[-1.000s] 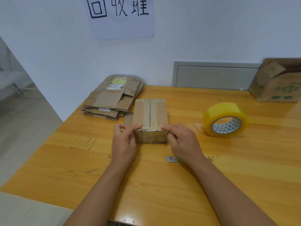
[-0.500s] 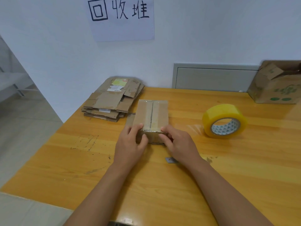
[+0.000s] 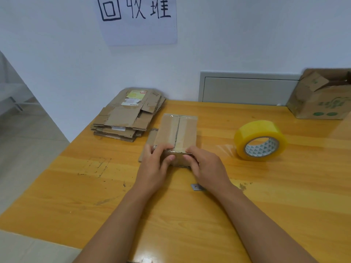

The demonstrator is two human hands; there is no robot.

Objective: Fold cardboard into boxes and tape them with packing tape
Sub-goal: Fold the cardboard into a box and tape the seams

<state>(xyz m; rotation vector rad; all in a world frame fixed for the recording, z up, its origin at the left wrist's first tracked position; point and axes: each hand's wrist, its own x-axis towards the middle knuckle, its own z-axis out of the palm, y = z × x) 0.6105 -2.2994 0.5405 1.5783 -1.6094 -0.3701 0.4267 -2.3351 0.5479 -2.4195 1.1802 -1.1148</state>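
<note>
Small cardboard box [image 3: 177,133] sits closed on the wooden worktop [image 3: 266,196], about mid-width, nearer the far edge than the near one. Clear tape runs along its top seam and folds over the near end face.

Left hand [image 3: 153,168]: grip curled round the box's near left corner, fingers on the top edge, thumb pressed on the near end face. Right hand [image 3: 206,166]: grip curled round the near right corner, fingertips on the top edge by the tape, thumb on the end face. Both hands press the tape end down on the box; neither carries anything else. Both forearms come in from the near edge.

Yellow roll of packing tape [image 3: 260,139] stands tilted on its rim to the right of the box, apart from it, with a loose clear tape tail lying on the worktop toward the box.

Stack of flattened cardboard [image 3: 129,116] lies at the far left corner of the worktop, just beside the box's left side; one flat piece [image 3: 149,141] pokes out under or beside the box, cannot tell which.

Small grey metal blade-like piece [image 3: 196,186] lies on the worktop just under the right wrist.

Open brown carton with green print [image 3: 322,99] sits at the far right corner. White paper sign with handwritten black characters [image 3: 138,18] on the wall. Grey panel [image 3: 247,88] on the wall behind the far edge.
</note>
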